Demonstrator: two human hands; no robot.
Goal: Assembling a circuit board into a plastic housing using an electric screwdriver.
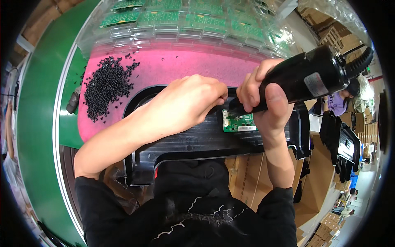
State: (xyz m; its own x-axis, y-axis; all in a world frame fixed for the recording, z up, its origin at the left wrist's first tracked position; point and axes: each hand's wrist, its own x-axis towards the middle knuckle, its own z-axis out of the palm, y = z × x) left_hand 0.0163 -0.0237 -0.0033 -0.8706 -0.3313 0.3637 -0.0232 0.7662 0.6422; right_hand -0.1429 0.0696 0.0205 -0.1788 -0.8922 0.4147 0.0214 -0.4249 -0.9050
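My right hand (267, 99) is wrapped round a black corded electric screwdriver (298, 78), which lies tilted with its nose toward a green circuit board (234, 123). The screwdriver's tip is hidden by shadow and fingers. The board sits inside a long black plastic housing (185, 142) in front of me. My left hand (191, 99) is closed above the housing, just left of the board, its fingers curled and pinched; what they hold, if anything, is hidden. To the left, a heap of small black screws (107, 88) is spread on a pink mat (181, 61).
Clear plastic trays (160, 31) with several green boards stand stacked behind the mat. A green table surface (45, 103) runs along the left. Cardboard boxes (251, 173) are below the housing, more black housings (341, 140) at right. A person in purple (337, 103) is farther off.
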